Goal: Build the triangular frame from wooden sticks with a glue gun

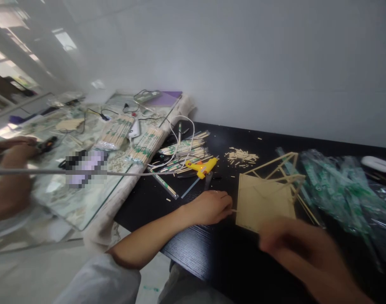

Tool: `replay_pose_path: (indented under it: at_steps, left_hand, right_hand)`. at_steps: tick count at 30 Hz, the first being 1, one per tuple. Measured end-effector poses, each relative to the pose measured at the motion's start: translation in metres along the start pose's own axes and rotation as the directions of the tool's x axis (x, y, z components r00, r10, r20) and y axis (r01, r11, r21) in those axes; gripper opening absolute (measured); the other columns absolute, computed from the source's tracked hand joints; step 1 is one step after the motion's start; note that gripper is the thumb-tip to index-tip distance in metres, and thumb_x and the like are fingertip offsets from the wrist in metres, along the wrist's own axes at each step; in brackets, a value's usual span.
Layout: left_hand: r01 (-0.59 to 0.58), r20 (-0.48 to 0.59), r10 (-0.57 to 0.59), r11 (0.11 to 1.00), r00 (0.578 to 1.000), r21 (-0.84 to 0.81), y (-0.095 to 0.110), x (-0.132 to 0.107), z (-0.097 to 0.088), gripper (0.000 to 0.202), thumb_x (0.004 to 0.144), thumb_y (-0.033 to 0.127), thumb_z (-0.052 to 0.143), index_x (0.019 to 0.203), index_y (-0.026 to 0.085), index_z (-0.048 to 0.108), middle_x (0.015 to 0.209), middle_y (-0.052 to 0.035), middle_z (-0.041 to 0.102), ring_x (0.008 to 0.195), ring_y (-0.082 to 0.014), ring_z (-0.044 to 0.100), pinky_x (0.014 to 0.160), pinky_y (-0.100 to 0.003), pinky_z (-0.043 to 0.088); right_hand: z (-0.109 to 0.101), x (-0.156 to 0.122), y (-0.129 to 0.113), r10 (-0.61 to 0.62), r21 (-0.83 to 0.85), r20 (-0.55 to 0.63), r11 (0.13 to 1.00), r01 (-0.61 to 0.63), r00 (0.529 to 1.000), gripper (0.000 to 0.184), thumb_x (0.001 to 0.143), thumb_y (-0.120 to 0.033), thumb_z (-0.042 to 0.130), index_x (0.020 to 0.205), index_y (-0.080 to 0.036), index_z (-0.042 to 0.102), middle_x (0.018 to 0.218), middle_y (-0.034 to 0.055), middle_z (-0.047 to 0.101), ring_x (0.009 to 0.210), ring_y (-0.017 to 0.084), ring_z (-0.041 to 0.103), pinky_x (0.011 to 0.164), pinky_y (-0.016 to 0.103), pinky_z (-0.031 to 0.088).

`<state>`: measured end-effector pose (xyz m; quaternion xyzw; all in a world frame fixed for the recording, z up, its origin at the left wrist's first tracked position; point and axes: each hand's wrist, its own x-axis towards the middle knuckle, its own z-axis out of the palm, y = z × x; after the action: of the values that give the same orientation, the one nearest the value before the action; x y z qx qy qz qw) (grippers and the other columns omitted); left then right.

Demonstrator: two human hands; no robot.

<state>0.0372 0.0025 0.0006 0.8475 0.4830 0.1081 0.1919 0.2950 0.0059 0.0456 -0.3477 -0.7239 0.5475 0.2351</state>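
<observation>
My left hand (213,207) rests low over the black table, fingers curled and pressed together. The tip of a thin wooden stick (234,210) pokes out of them toward a flat wooden board (262,198). On that board's far right side stands a frame of glued sticks (283,169), tilted and joined into triangles. My right hand (303,249) is smeared by motion in front of the board's near right corner; its fingers and anything in them cannot be made out. Beyond my left hand lies a yellow hot glue gun (202,167) with a clear glue stick (190,188) in its back.
Small cut stick pieces (241,157) form a pile behind the board. Clear and green plastic wrappers (335,190) cover the right side. Chopstick packs (145,144) lie leftward. A white cable (117,172) crosses at left, near another person's arm (14,181).
</observation>
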Motion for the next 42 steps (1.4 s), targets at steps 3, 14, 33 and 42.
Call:
replay_pose_path:
  at_steps: [3, 14, 33, 42]
  left_hand:
    - [-0.001, -0.016, 0.001, 1.0, 1.0, -0.001, 0.0, 0.0, 0.001, 0.013, 0.098, 0.03, 0.055, 0.1, 0.018, 0.059, 0.096, -0.0051, 0.066, 0.088, -0.0192, 0.065, 0.077, -0.029, 0.048]
    - [0.012, -0.012, -0.012, 1.0, 1.0, -0.003, 0.0, 0.001, 0.003, 0.013, 0.098, 0.03, 0.056, 0.099, 0.018, 0.059, 0.096, -0.0052, 0.065, 0.088, -0.0199, 0.065, 0.077, -0.031, 0.049]
    - [0.092, -0.056, -0.099, 0.988, 0.993, -0.127, -0.002, -0.001, 0.003, 0.016, 0.103, 0.03, 0.047, 0.1, 0.02, 0.059, 0.091, -0.0026, 0.069, 0.082, -0.0186, 0.068, 0.071, -0.029, 0.049]
    - [0.035, -0.168, -0.042, 0.998, 0.985, -0.049, -0.005, -0.001, 0.008, 0.012, 0.101, 0.028, 0.053, 0.098, 0.019, 0.061, 0.093, -0.0034, 0.067, 0.087, -0.0194, 0.063, 0.079, -0.032, 0.05]
  right_hand:
    - [0.027, 0.029, 0.02, 0.03, 0.047, 0.09, 0.998, -0.035, 0.995, 0.022, 0.086, -0.04, 0.066, 0.073, -0.022, 0.067, 0.057, -0.0002, 0.053, 0.051, 0.014, 0.049, 0.047, 0.027, 0.04]
    - [0.049, 0.033, 0.048, -0.032, -0.046, 0.093, 0.998, 0.036, 0.995, 0.013, 0.085, -0.027, 0.06, 0.075, -0.02, 0.057, 0.056, -0.0048, 0.045, 0.051, 0.011, 0.043, 0.049, 0.024, 0.034]
    - [0.062, 0.027, 0.048, -0.22, -0.247, 0.233, 0.929, 0.277, 0.947, 0.041, 0.088, -0.024, 0.053, 0.059, -0.021, 0.024, 0.05, -0.0078, 0.024, 0.046, 0.008, 0.024, 0.051, 0.026, 0.02]
    - [0.062, 0.031, 0.049, -0.187, -0.219, 0.203, 0.948, 0.231, 0.961, 0.039, 0.086, -0.024, 0.054, 0.058, -0.02, 0.028, 0.05, -0.0078, 0.028, 0.047, 0.007, 0.027, 0.051, 0.024, 0.022]
